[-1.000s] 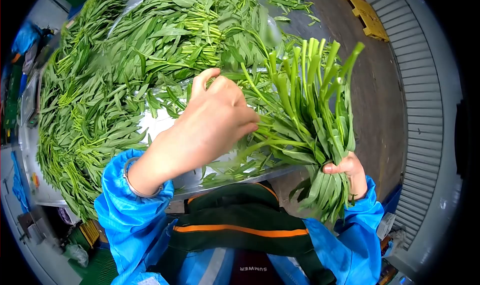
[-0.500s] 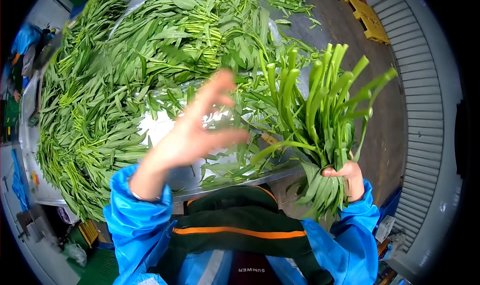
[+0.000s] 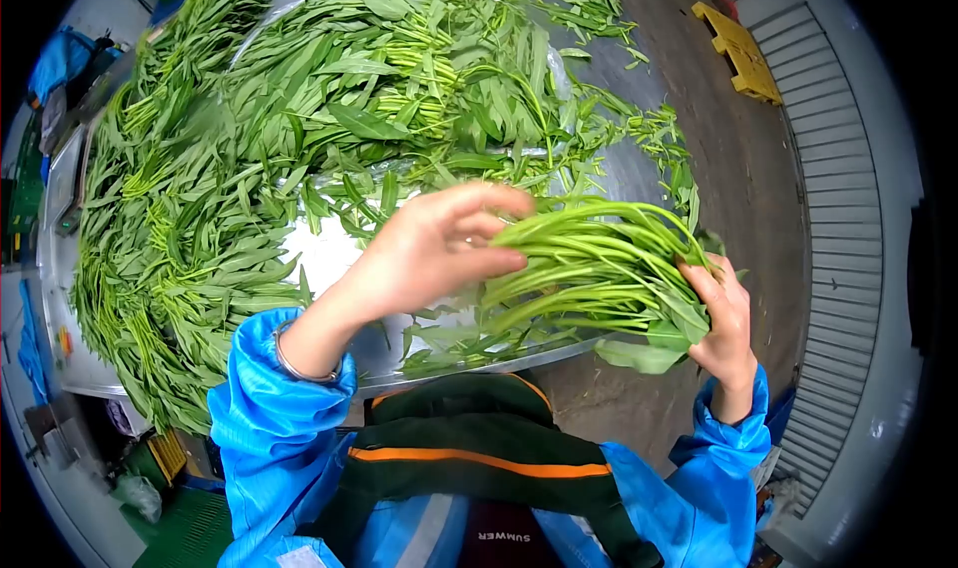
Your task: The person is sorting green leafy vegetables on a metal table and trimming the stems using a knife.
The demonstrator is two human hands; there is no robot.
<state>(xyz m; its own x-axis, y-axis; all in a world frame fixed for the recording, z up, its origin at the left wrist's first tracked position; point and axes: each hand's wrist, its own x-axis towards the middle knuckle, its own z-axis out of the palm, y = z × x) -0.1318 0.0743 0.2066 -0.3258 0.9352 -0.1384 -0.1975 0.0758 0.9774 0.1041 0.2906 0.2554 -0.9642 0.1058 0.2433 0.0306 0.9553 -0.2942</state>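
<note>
My right hand (image 3: 720, 313) is wrapped round the leafy end of a bunch of green stems (image 3: 599, 259), held above the table's near right edge. The stems lie roughly level, their cut ends pointing left. At those ends is my left hand (image 3: 439, 249), its fingers apart and curved, with nothing gripped between them. Beyond both hands, a large heap of leafy greens (image 3: 230, 159) covers much of the metal table (image 3: 624, 174).
A yellow pallet (image 3: 736, 51) lies on the floor at the upper right, near a ribbed grey wall panel (image 3: 833, 219). Green crates (image 3: 190, 528) stand at the lower left. Another person's blue sleeve (image 3: 62, 61) shows at the far upper left.
The bunch has tipped from upright to nearly level, with its stem ends now to the left. My left hand has moved slightly right and down, to those ends.
</note>
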